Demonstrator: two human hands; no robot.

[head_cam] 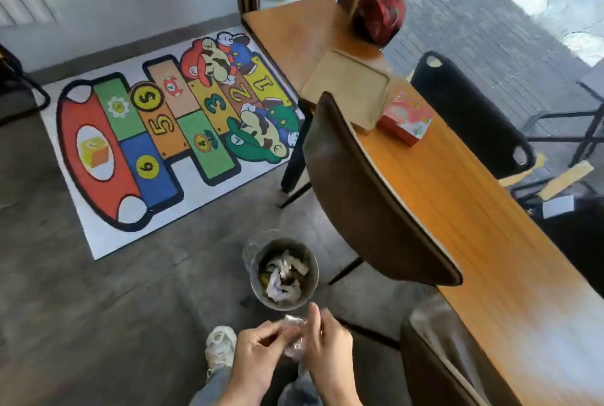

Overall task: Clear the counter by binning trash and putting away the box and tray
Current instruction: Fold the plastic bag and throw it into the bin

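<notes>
Legibly, the colourful hopscotch floor mat at far left carries the numerals 1, 2, 3, 5 and 6; print on the red patterned box is too blurred to read. That box sits on the long wooden counter, touching the tan rectangular tray. A brown curved chair back stands between counter and round metal bin holding crumpled paper. Near the bin, left hand and right hand both pinch clear crumpled plastic wrap.
</notes>
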